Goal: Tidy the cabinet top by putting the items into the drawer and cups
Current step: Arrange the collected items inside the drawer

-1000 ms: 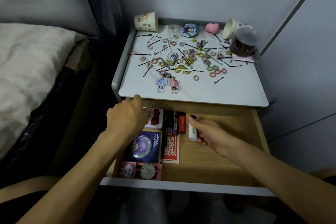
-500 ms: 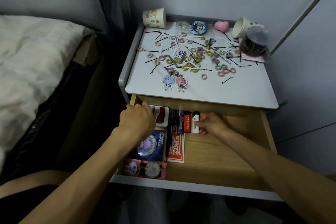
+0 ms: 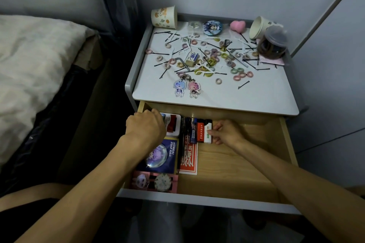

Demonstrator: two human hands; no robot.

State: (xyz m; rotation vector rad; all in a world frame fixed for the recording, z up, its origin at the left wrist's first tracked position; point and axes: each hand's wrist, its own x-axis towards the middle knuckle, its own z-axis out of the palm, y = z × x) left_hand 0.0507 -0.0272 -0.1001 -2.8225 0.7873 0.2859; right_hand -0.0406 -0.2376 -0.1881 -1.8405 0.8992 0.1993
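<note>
Drawer (image 3: 237, 165) stands open below the counter (image 3: 256, 102). Right grip (image 3: 227, 132) is in the drawer's far middle, fingers curled and pinching a white lighter (image 3: 207, 135) that lies touching the right side of a red lighter (image 3: 200, 132). Left grip (image 3: 146, 128) is curled over the drawer's far left corner, above a red-and-white box (image 3: 174, 124); cannot tell whether it holds anything. Counter is littered with hair ties (image 3: 218, 81) and black hairpins (image 3: 243, 85), with two keychains (image 3: 186, 88) toward its near edge. Paper cup (image 3: 164, 16) far left, another cup (image 3: 256, 27) far right beside a lidded jar (image 3: 273, 45). Bed (image 3: 29, 65) to the left.
</note>
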